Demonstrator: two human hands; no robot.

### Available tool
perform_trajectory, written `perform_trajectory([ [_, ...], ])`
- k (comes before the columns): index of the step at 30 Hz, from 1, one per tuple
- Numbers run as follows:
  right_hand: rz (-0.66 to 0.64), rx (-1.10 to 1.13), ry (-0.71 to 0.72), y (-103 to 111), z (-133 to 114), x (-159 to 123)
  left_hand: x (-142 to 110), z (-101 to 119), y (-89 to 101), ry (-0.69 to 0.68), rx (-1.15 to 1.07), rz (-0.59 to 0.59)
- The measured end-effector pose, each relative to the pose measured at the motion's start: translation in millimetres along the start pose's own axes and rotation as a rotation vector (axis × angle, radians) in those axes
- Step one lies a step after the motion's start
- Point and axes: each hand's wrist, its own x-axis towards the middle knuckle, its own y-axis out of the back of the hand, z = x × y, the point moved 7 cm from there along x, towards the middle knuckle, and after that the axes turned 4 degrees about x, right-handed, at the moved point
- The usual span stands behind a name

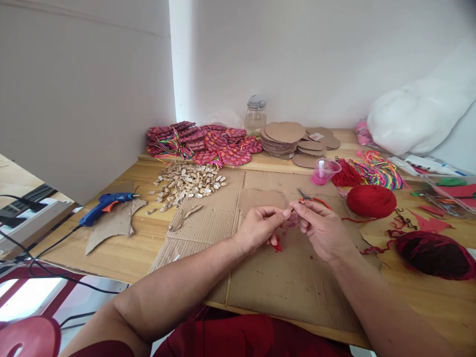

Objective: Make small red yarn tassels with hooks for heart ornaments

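Both my hands meet over the flat cardboard sheet (290,277) at the table's middle. My left hand (260,225) is closed, with a bit of red yarn (276,245) sticking out under its fingers. My right hand (320,225) pinches toward the left fingertips; what it holds is too small to name. Small scissors with orange handles (310,197) lie just beyond the fingertips. A round cardboard disc (262,198) rests behind my left hand.
Red yarn ball (371,200) and a darker yarn bundle (435,254) sit right. A pile of pale shells (188,183), a blue glue gun (106,206), red decorated discs (208,144), stacked cardboard discs (284,139), a pink cup (325,171) and coloured cords (379,171) lie behind.
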Motion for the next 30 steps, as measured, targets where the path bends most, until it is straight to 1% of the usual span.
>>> perform_trajectory([
  [4,-0.043,-0.027,0.036,-1,-4,0,1,4,-2.0,-0.01,0.047,-0.071],
  [7,-0.085,-0.121,0.126,-4,-12,-4,3,9,1.3,-0.021,0.059,-0.098],
  [9,-0.111,-0.219,0.195,-8,-19,-9,4,14,4.1,-0.056,0.055,-0.106],
  [13,-0.127,-0.401,0.334,-17,-32,-18,2,27,8.4,-0.193,-0.078,-0.09],
  [14,-0.13,-0.432,0.366,-19,-34,-20,1,28,7.7,-0.208,-0.126,-0.098],
  [16,-0.134,-0.46,0.408,-21,-36,-21,0,26,2.8,-0.182,-0.195,-0.14],
  [19,-0.122,-0.417,0.377,-18,-32,-18,0,17,-4.9,-0.072,-0.201,-0.181],
  [22,-0.117,-0.327,0.277,-14,-24,-12,-1,12,-6.1,0.003,-0.167,-0.157],
  [25,-0.088,-0.263,0.215,-9,-18,-8,-3,12,-4.5,0.035,-0.14,-0.128],
  [28,-0.048,-0.254,0.208,-7,-17,-8,-4,14,-2.1,0.045,-0.099,-0.094],
  [30,-0.045,-0.258,0.207,-7,-18,-8,-4,15,-0.6,0.043,-0.063,-0.07],
])
